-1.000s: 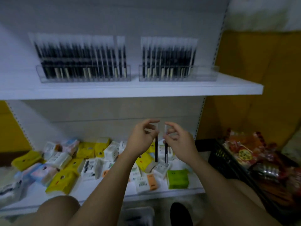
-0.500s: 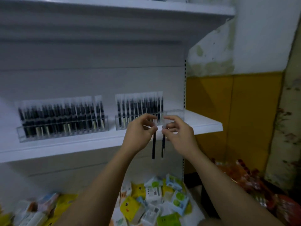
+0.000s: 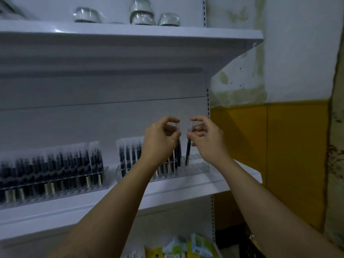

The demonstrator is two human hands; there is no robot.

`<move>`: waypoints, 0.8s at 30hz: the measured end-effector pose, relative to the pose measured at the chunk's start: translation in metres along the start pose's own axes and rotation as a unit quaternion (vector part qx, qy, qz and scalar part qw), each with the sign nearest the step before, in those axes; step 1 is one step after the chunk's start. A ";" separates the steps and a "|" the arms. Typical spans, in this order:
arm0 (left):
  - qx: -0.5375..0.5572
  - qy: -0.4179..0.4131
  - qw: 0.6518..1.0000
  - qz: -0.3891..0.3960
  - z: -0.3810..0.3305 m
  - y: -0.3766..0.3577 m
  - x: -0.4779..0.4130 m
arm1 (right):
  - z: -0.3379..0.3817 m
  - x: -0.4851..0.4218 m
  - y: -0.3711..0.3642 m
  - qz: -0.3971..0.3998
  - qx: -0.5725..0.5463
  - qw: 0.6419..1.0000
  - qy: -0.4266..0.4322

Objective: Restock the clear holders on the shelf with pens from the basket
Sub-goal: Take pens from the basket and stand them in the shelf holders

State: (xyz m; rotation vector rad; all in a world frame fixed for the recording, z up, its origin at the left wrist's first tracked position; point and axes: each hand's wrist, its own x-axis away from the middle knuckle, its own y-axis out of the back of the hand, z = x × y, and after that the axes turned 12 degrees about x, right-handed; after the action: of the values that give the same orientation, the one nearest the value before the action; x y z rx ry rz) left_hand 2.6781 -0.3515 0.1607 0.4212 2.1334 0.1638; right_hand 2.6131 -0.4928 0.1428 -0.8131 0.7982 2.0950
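Observation:
Two clear holders stand on the white shelf: the left holder is packed with dark wrapped pens, and the right holder has pens on its left side and bare slots at its right end. My left hand pinches the clear top of a wrapped dark pen that hangs among the pens in the right holder. My right hand pinches another wrapped pen by its top, its lower tip at the holder's open slots.
A higher shelf overhangs the holders and carries wrapped metal bowls. Below, packets lie on the lower shelf. A dark crate edge shows at the bottom right, beside a yellow wall.
Both hands rose from in front of the lower shelf to the right holder, each carrying a pen. My view tilted upward, and the pens now hang at the holder's slots.

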 end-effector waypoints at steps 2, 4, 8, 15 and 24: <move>-0.001 -0.010 1.000 -0.009 0.005 -0.004 -0.014 | -0.008 -0.015 -0.007 -0.003 0.001 1.000 0.001; -0.008 -0.023 1.000 -0.015 0.011 -0.007 -0.026 | -0.016 -0.028 -0.014 -0.006 0.003 1.000 0.004; -0.028 -0.031 0.999 -0.015 0.024 -0.014 -0.045 | -0.031 -0.046 -0.026 -0.011 0.001 1.000 0.000; -0.050 -0.012 0.999 -0.001 0.046 -0.024 -0.054 | -0.049 -0.058 -0.041 -0.006 -0.011 1.000 -0.016; -0.059 -0.001 0.998 -0.026 0.053 -0.020 -0.058 | -0.052 -0.063 -0.044 0.027 0.011 1.000 0.006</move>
State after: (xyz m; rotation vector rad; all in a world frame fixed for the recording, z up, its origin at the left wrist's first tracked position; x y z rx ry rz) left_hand 2.7468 -0.3931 0.1703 0.2967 2.1189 0.2572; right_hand 2.6967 -0.5330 0.1462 -0.8021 0.8578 2.1260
